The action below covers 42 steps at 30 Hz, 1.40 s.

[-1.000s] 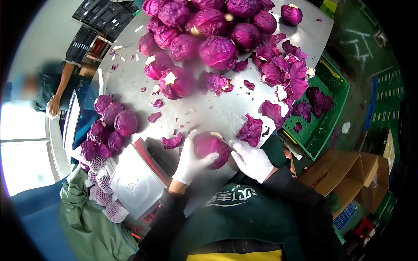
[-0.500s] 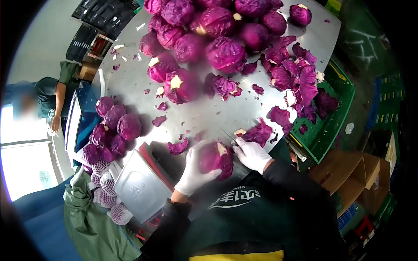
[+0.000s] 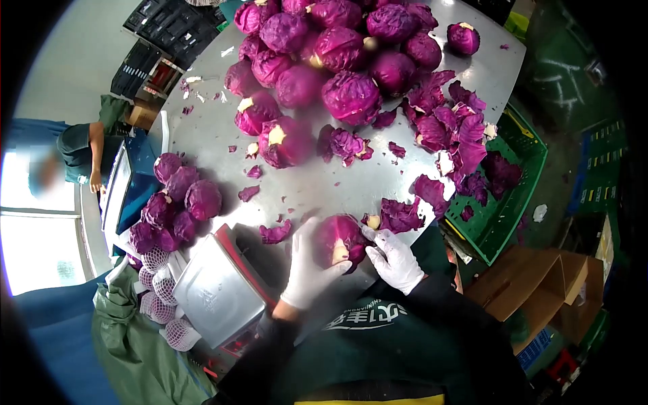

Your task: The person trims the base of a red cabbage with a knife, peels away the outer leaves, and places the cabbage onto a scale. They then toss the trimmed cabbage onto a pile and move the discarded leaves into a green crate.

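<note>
A red cabbage (image 3: pixel 337 236) with a pale cut stem end is in my white-gloved left hand (image 3: pixel 307 266), fingers and thumb wrapped round its left side and underside. At its right edge my gloved right hand (image 3: pixel 395 260) has its fingers curled in against the leaves. What those fingers hold, if anything, is hidden. Just beyond the right hand lie loose purple outer leaves (image 3: pixel 399 216) and a pale stem piece (image 3: pixel 372 221). A torn leaf (image 3: pixel 275 232) rests on the metal table (image 3: pixel 304 192) to the left of the cabbage.
A large heap of red cabbages (image 3: pixel 337 54) covers the table's far side. Trimmed leaves (image 3: pixel 452 128) pile up beside a green crate (image 3: pixel 506 216). Smaller cabbages (image 3: pixel 182 199), a scale (image 3: pixel 219 290) and net-wrapped cabbages (image 3: pixel 162 290) are left. A person (image 3: pixel 84 152) stands far left; cardboard boxes (image 3: pixel 520 277) lie right.
The cabbage has turned in my left hand, bringing its pale stem end toward me. My right hand has shifted slightly down; a thin blade-like shape by its fingertips no longer shows.
</note>
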{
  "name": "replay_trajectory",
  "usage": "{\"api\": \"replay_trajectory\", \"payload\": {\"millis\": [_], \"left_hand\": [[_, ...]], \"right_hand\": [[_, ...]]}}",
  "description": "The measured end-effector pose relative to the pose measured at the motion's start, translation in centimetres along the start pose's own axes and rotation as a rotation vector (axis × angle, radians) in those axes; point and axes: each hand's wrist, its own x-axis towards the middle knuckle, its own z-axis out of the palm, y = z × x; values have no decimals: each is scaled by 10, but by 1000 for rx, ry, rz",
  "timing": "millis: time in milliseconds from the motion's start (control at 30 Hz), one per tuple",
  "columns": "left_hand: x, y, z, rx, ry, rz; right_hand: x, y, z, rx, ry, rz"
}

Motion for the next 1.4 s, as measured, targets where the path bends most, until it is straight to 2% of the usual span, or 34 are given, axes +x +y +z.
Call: {"api": "replay_trajectory", "payload": {"millis": [67, 133, 167, 200, 267, 333, 400, 467, 633, 700, 800, 833, 867, 900, 933, 1000, 1033, 1067, 1133, 1167, 1200, 1267, 1300, 1333, 1400], "left_hand": [[-7, -10, 21, -297, 76, -131], [1, 12, 17, 36, 156, -36], [7, 13, 22, -64, 194, -59], [11, 16, 23, -165, 230, -85], [26, 22, 14, -480, 106, -219], [24, 0, 26, -408, 126, -172], [28, -5, 26, -286, 86, -114], [29, -3, 25, -312, 61, -173], [33, -5, 25, -219, 61, -113], [35, -5, 24, -293, 38, -147], [41, 7, 14, -217, -25, -104], [37, 11, 14, -5, 4, 26], [34, 14, 15, 206, 32, 156], [33, 17, 15, 170, 17, 128], [31, 15, 12, -2, -32, 62], [28, 6, 7, -307, -102, -60], [25, 1, 6, -442, -117, -116], [22, -4, 6, -573, -124, -174], [14, -10, 6, -570, -103, -156], [11, -11, 7, -544, -102, -143], [10, -11, 8, -488, -79, -123], [11, -8, 10, -382, -52, -82], [14, -2, 8, -492, -81, -145], [14, -4, 9, -667, -91, -228], [15, -11, 7, -511, -125, -118]], "right_hand": [[2, -7, -3, -80, -4, 65], [5, -2, -2, -123, 53, 58], [13, -16, -14, -244, 67, -7], [16, -12, -15, -277, 50, 31], [24, -26, -29, -337, 3, 30], [28, -35, -34, -448, -95, -24], [29, -33, -29, -492, -98, -126], [31, -33, -25, -569, -183, -60], [39, -26, -15, -588, -92, -119], [45, -23, -12, -609, -63, -166], [49, -36, -8, -678, -70, -39], [56, -28, -5, -705, -10, 99], [62, 0, -3, -681, 110, 127], [75, -1, -17, -631, 78, 225], [86, -1, -30, -576, 50, 327], [100, 33, -31, -196, 20, 446], [102, 35, -32, 29, -59, 659], [96, 32, -30, 21, -2, 577], [78, -6, -31, 7, 104, 419], [63, -14, -27, -152, 117, 299], [51, -15, -22, 44, -6, 360], [37, -31, -13, -148, -108, 309], [36, -29, -4, -243, -141, 278], [35, -15, 0, -51, -123, 265], [38, -4, -5, 295, -197, 334]]}}
